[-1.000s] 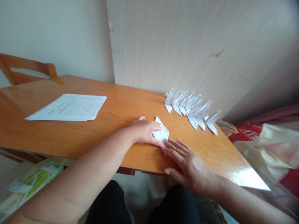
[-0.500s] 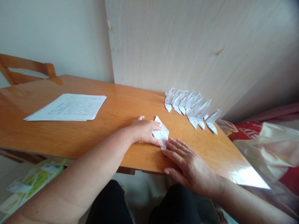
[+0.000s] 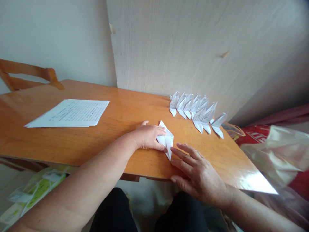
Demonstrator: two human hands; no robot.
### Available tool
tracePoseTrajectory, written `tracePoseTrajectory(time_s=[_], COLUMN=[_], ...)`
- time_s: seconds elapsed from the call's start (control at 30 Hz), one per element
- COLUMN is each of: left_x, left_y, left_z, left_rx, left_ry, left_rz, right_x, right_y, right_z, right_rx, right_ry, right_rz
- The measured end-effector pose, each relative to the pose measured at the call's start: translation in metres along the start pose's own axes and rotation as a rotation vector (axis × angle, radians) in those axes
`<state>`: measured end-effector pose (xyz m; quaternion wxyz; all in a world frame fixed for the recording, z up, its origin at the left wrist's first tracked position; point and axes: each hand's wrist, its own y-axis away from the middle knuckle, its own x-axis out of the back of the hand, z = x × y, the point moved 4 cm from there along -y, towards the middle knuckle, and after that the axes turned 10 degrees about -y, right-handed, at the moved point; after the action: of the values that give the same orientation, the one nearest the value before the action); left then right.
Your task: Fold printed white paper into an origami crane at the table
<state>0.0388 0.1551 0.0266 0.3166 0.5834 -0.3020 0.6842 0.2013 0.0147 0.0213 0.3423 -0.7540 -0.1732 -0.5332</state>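
A small kite-shaped piece of folded white paper lies on the wooden table near its front edge. My left hand holds it down from the left, fingers over its upper part and thumb on its lower part. That hand covers the paper's left side. Just right of the paper's lower tip is my right hand, open with fingers spread and nothing in it. Its index and middle fingertips are close to the paper's right edge; whether they touch it I cannot tell.
Several folded paper pieces stand in rows at the back right, against a pale wooden panel. At the left lies a stack of printed sheets. A chair is beyond the table's left end; bags are at the right.
My right hand has lifted slightly and drawn back to the right from the paper, uncovering its lower tip. My left hand stays on the paper. The view has shifted slightly.
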Motion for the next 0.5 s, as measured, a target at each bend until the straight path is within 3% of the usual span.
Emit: tracePoseTrajectory(time_s=[0.2,0.4,0.5], left_x=[-0.001,-0.003,-0.003], left_y=[0.000,0.000,0.000], left_z=[-0.002,-0.004,-0.006], left_rx=[-0.002,-0.017,-0.004], left_ry=[0.018,0.011,0.010], left_rz=[0.010,0.015,0.027], right_x=[0.001,-0.007,-0.008], right_y=[0.003,-0.002,-0.003], right_z=[0.004,0.001,0.000], right_rx=[-0.054,0.003,-0.003], right_ry=[-0.065,-0.046,-0.036], right_rz=[0.041,-0.118,-0.136])
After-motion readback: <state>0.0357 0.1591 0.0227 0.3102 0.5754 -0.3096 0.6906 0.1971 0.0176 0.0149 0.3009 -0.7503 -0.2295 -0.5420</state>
